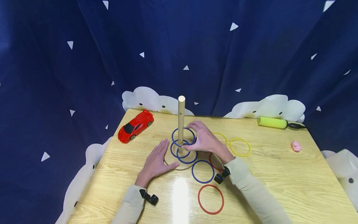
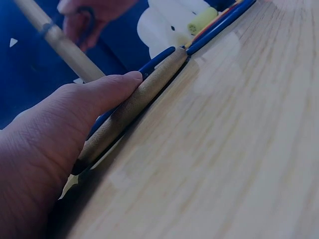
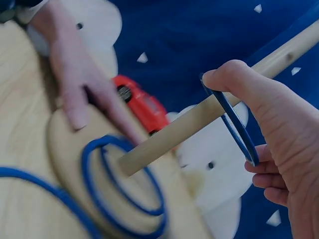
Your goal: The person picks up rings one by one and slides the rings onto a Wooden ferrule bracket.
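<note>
A round wooden base carries an upright wooden peg. My right hand pinches a blue ring between thumb and fingers; in the right wrist view the ring encircles the peg, raised above the base. Two more blue rings lie around the peg's foot, overlapping on the base. My left hand rests at the base's near left side, fingers straight and thumb lying on its rim. Another blue ring lies on the table beside the base.
A red ring lies nearest me; another red ring is partly hidden under my right wrist. Yellow rings lie right of that arm. A red toy car stands back left; a yellow-green pump and pink toy pig are at right.
</note>
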A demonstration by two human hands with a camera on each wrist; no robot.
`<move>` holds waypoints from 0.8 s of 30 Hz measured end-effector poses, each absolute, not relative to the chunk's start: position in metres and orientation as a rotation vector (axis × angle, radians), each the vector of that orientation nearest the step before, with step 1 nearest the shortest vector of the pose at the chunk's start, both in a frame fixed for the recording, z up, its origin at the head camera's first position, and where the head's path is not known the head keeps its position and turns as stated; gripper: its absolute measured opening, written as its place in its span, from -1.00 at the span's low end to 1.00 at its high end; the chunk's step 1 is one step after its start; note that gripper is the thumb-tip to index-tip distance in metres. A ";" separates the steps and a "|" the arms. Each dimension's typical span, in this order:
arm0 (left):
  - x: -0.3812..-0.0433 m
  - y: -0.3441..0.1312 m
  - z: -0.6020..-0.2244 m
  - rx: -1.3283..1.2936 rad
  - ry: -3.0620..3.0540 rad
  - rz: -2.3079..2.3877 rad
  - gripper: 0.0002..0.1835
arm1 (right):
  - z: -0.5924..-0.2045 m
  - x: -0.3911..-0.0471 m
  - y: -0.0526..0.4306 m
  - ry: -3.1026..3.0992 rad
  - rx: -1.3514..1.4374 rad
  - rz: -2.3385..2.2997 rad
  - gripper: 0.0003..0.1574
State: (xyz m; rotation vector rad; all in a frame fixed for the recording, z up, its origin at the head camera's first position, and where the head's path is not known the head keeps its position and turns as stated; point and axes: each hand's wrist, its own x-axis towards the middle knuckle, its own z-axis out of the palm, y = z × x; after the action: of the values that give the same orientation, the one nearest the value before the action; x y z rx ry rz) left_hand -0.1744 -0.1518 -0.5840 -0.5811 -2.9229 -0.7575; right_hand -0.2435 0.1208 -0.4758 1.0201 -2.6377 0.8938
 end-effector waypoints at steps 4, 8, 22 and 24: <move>-0.174 -0.151 -0.584 -0.572 -2.921 -0.782 0.31 | -0.499 -0.245 0.121 -2.691 0.972 0.862 0.10; -0.174 -0.151 -0.583 -0.549 -2.968 -0.784 0.32 | -0.514 -0.247 0.121 -2.703 0.959 0.802 0.12; -0.174 -0.151 -0.582 -0.559 -2.969 -0.778 0.33 | -0.545 -0.240 0.129 -2.741 0.935 0.737 0.16; -0.174 -0.151 -0.582 -0.558 -2.968 -0.773 0.33 | -0.545 -0.235 0.134 -2.724 0.905 0.760 0.14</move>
State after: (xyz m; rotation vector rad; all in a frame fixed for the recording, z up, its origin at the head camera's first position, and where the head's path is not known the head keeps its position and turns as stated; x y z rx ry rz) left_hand -0.1745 -0.1510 -0.5821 -0.5580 -2.9682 -0.7725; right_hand -0.2347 0.1338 -0.5448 0.9055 -2.7243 0.7595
